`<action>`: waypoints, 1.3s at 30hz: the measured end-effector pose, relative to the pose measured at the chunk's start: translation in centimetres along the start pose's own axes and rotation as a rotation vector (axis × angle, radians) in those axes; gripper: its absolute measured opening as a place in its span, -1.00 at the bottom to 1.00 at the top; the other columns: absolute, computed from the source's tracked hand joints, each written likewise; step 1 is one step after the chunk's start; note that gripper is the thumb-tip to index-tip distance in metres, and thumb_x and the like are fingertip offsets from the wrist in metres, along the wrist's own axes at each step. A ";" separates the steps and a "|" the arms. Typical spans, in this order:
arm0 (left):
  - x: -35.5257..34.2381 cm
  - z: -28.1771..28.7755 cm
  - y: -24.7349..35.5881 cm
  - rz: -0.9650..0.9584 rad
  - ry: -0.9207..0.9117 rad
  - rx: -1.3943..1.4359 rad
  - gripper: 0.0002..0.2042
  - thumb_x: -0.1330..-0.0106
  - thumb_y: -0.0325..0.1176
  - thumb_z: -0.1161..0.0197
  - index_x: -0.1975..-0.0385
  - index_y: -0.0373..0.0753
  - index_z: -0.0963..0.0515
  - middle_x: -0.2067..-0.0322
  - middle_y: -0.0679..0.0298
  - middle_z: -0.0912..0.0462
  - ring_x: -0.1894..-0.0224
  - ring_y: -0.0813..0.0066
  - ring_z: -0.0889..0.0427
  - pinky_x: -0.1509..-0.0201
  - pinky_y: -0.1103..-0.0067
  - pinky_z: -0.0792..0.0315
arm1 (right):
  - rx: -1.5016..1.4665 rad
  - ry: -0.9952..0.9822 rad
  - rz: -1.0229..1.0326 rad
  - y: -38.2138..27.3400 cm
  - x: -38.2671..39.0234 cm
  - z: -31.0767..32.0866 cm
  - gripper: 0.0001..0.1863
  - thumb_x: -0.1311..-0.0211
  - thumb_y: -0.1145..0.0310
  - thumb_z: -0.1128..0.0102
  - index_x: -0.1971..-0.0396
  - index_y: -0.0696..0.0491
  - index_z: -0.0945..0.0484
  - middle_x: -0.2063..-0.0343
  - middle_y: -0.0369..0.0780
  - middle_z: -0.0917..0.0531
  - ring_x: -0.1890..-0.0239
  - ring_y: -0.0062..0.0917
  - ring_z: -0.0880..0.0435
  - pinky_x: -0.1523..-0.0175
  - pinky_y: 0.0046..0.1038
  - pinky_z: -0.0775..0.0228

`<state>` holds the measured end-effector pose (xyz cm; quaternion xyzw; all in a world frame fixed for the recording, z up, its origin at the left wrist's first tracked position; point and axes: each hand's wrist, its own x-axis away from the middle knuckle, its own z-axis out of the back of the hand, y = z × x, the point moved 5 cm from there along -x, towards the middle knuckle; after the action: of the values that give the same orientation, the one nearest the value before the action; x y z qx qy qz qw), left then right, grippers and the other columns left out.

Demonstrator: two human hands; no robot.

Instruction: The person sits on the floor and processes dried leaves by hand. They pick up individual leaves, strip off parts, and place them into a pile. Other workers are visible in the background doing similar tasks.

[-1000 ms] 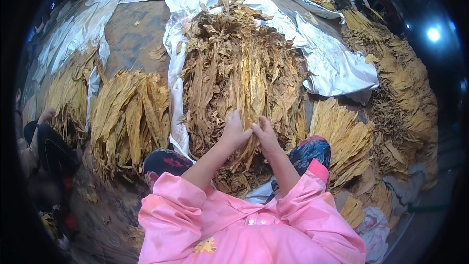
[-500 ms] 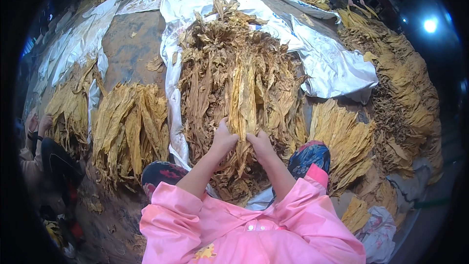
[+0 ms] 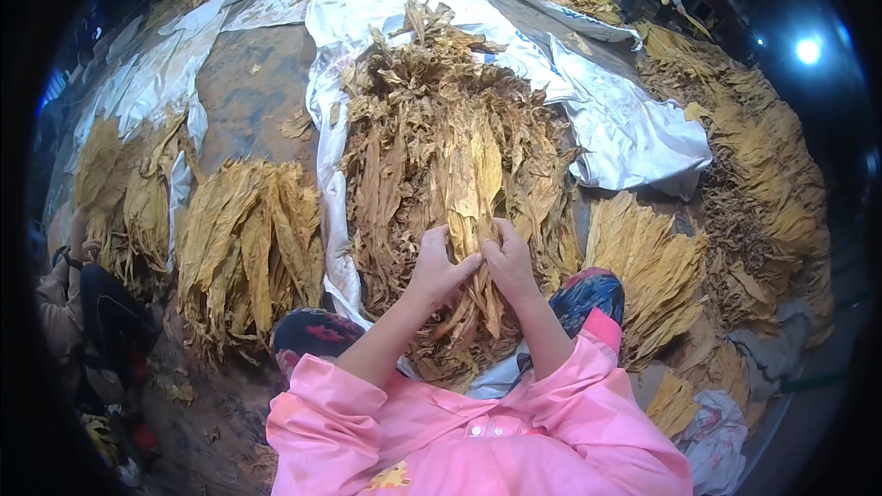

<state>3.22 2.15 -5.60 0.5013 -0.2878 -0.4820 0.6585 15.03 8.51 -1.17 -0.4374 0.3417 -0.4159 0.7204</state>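
- Left hand (image 3: 439, 266) holds the near end of a bundle (image 3: 470, 184) of dried leaves from its left side, thumb laid across; fingertips behind it cannot be made out.
- Right hand (image 3: 510, 262) grips the same end from its right side, also narrow, thumb close to the left thumb. Paired grip probably keeps loose leaves together and lined up.
- Bundle lies along the middle of the heap (image 3: 381, 165), paler than the leaves around it. Heap likely bears most of the weight, so the hands need steady only the near end.
- Knees (image 3: 588, 298) flank the heap's near end; placed centrally, perhaps for equal reach with both arms.
- White sheet (image 3: 333, 220) shows along the heap's left and far sides; seems spread to keep leaves off the ground (image 3: 248, 83).
- Yellow stack (image 3: 248, 248) left of the heap, second stack (image 3: 643, 262) right of it; leaves mostly run lengthwise, apparently so they lie flat.
- Co-worker (image 3: 110, 303) sits well left of the heap.
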 end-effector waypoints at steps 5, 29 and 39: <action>0.7 -0.3 -0.9 0.309 -0.126 0.214 -0.55 0.08 -0.46 -0.16 0.11 -0.45 -0.31 0.34 0.20 -0.49 0.34 0.49 -0.48 0.23 0.60 -0.38 | 0.015 -0.004 0.008 2.1 1.1 -0.6 -0.66 -0.05 0.38 -0.04 0.17 0.22 -0.35 0.34 -0.04 -0.52 0.28 -0.33 -0.53 0.17 -0.41 -0.33; -0.5 2.7 -4.1 0.448 0.382 0.360 -0.68 0.01 -0.49 -0.02 0.20 -0.43 -0.38 0.31 0.05 -0.51 0.25 0.31 -0.49 0.14 0.53 -0.34 | 0.103 0.114 -0.170 4.9 -2.4 3.1 -0.66 -0.01 0.43 -0.08 0.16 0.19 -0.42 0.37 -0.20 -0.54 0.30 -0.54 -0.50 0.15 -0.54 -0.32; -0.3 1.4 -5.6 0.557 0.256 0.697 -0.61 0.02 -0.58 0.04 0.10 -0.44 -0.25 0.22 0.09 -0.42 0.22 0.34 -0.45 0.14 0.54 -0.36 | -0.377 0.022 -0.393 8.3 -3.3 4.1 -0.73 -0.06 0.41 -0.05 0.24 0.21 -0.43 0.40 -0.27 -0.50 0.34 -0.64 -0.45 0.27 -0.58 -0.29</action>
<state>-0.06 1.69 -10.32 0.6517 -0.4726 -0.0954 0.5855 19.70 15.14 -6.76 -0.6173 0.3295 -0.4813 0.5279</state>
